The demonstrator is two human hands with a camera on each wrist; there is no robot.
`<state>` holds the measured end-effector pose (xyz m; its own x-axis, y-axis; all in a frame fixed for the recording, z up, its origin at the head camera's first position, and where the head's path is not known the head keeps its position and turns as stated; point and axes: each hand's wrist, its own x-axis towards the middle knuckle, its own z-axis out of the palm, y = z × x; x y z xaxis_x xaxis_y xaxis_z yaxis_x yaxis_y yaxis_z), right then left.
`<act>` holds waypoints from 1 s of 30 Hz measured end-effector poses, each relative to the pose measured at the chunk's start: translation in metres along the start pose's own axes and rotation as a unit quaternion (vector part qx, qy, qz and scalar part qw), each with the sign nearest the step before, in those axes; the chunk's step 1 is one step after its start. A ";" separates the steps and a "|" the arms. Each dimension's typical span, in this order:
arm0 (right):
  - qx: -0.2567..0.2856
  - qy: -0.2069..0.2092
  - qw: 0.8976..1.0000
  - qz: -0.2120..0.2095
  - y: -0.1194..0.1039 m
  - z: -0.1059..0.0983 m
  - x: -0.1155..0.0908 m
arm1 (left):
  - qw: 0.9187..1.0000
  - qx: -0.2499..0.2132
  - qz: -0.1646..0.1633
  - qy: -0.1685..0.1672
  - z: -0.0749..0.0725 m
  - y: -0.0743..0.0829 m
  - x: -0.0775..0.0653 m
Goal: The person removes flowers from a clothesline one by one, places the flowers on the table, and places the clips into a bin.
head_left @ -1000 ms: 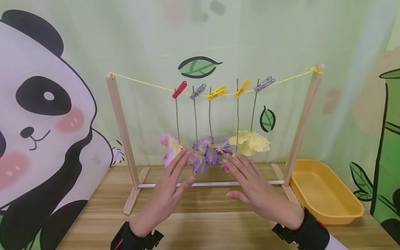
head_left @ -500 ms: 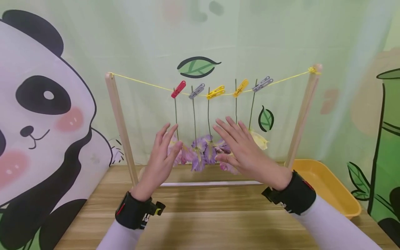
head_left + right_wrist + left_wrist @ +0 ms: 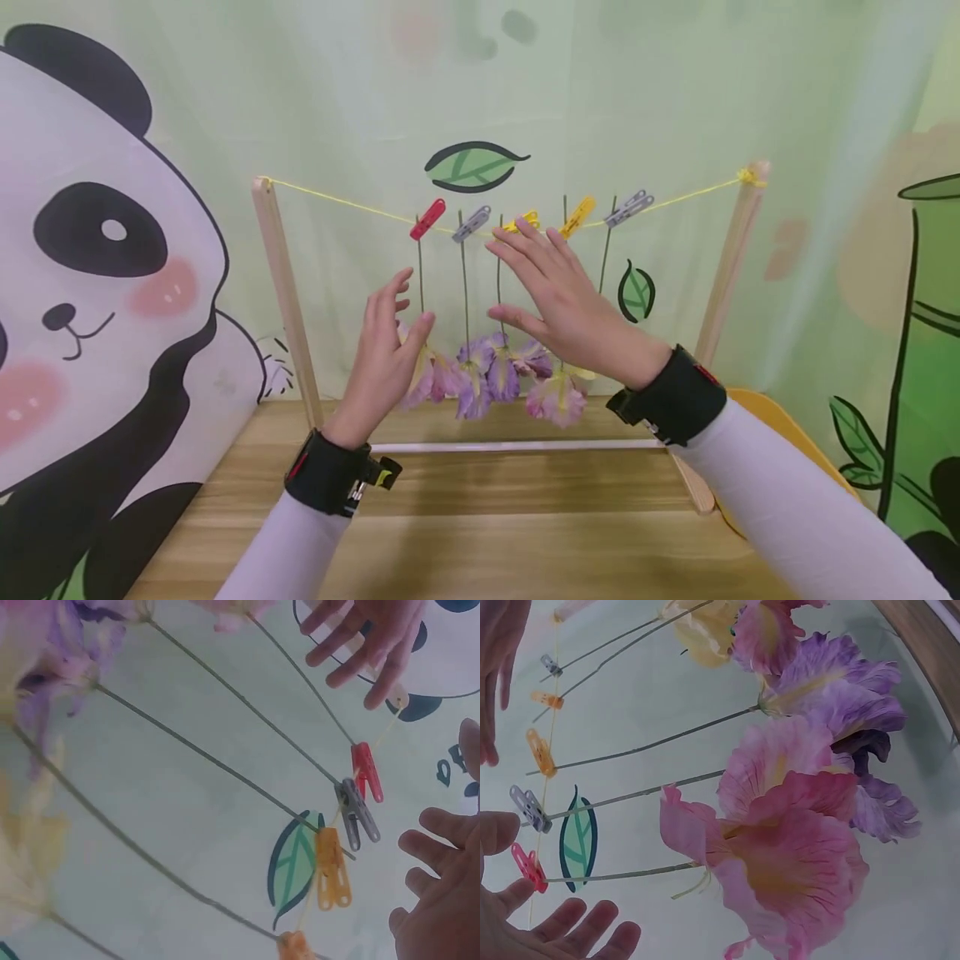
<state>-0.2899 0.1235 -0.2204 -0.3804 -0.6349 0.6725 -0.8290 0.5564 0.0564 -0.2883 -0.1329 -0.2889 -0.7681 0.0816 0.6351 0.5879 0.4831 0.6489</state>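
Several artificial flowers hang upside down from a yellow string (image 3: 337, 200), their stems pinched by clothespins. From left come a red clothespin (image 3: 428, 219), a grey clothespin (image 3: 472, 223), two yellow ones and another grey clothespin (image 3: 628, 208). My left hand (image 3: 382, 354) is raised before the leftmost pink flower (image 3: 795, 847), fingers loosely bent and holding nothing. My right hand (image 3: 558, 300), fingers extended and holding nothing, partly covers the middle yellow clothespin (image 3: 527, 222). Purple flowers (image 3: 474, 387) hang between the hands; the yellow flower (image 3: 703, 630) is mostly behind my right hand in the head view.
Wooden posts (image 3: 281, 283) carry the string at both ends, joined low down by a white rod (image 3: 517, 447). A yellow tray (image 3: 780, 425) lies at right on the wooden table (image 3: 480, 542), partly behind my right sleeve. A panda-print curtain (image 3: 337, 83) hangs behind.
Both hands have risen from low before the blossoms; the right one has also moved left, up to clothespin height. The clothespins and flowers stay hanging on the string.
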 end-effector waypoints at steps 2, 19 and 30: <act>-0.006 0.000 1.000 0.000 0.001 -0.003 0.011 | 1.000 -0.006 -0.009 0.004 0.002 -0.001 0.005; 0.000 -0.078 0.993 0.089 0.007 -0.009 0.092 | 0.999 -0.031 -0.005 0.040 0.002 -0.007 0.035; -0.014 -0.100 0.990 0.100 0.005 -0.002 0.118 | 0.998 -0.020 -0.004 0.060 0.000 -0.004 0.042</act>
<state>-0.3380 0.0517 -0.1392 -0.6112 -0.6026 0.5131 -0.7187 0.6941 -0.0411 -0.3230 -0.1313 -0.2648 -0.7388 -0.0286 0.6733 0.5926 0.4482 0.6693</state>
